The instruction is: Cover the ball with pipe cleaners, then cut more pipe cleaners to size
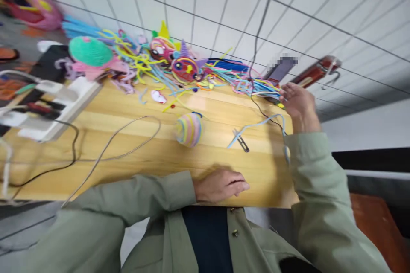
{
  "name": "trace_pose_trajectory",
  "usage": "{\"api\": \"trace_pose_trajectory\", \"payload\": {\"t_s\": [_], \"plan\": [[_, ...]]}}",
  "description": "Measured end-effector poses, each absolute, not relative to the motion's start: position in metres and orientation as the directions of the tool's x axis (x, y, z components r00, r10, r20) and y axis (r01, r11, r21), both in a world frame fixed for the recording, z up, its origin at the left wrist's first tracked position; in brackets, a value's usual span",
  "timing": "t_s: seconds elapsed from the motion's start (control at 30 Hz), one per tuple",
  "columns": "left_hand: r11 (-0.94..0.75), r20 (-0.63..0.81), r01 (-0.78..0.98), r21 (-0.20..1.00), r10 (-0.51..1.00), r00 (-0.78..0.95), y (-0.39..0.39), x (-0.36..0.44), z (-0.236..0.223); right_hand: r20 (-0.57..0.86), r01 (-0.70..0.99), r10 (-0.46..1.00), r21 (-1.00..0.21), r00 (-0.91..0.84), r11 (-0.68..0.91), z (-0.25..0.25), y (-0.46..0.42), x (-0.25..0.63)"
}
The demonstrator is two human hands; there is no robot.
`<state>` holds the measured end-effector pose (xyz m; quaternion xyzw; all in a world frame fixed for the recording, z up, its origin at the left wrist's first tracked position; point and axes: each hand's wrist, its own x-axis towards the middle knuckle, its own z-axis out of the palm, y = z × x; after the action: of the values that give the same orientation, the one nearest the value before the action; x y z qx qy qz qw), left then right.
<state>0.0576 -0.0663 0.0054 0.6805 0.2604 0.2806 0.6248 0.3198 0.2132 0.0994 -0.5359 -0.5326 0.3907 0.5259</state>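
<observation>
My left hand rests on the table's front edge, its fingers curled together, with nothing showing in them. My right hand reaches over the back right corner, fingers loosely bent and slightly blurred. It is close to the ends of a pile of pipe cleaners and a dark phone-like slab; I see nothing held in it. A light blue pipe cleaner curves from below that hand to small thread snips. In mid-table sits a round ball striped in pink, yellow and blue.
Along the tiled wall lie colourful craft figures and a green-and-pink piece. A white power strip with plugs stands at left, and a thin cable loops across the table. A shiny red object is at the back right.
</observation>
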Motion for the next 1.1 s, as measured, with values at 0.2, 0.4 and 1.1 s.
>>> {"api": "trace_pose_trajectory", "payload": {"t_s": [0.2, 0.4, 1.1], "plan": [[-0.188, 0.251, -0.166, 0.968, 0.710, 0.658, -0.064, 0.030, 0.079, 0.051, 0.143, 0.962, -0.985, -0.266, 0.092, 0.126, 0.148, 0.223], [-0.354, 0.300, 0.239, 0.904, 0.925, 0.233, 0.034, -0.093, 0.142, 0.045, 0.261, 0.863, -0.944, -0.503, 0.201, 0.129, 0.114, 0.173], [-0.124, 0.205, 0.890, 0.438, 0.978, 0.035, 0.173, -0.221, -0.005, 0.017, 0.573, 0.713, -0.582, -0.701, 0.577, 0.083, 0.187, 0.012]]}}
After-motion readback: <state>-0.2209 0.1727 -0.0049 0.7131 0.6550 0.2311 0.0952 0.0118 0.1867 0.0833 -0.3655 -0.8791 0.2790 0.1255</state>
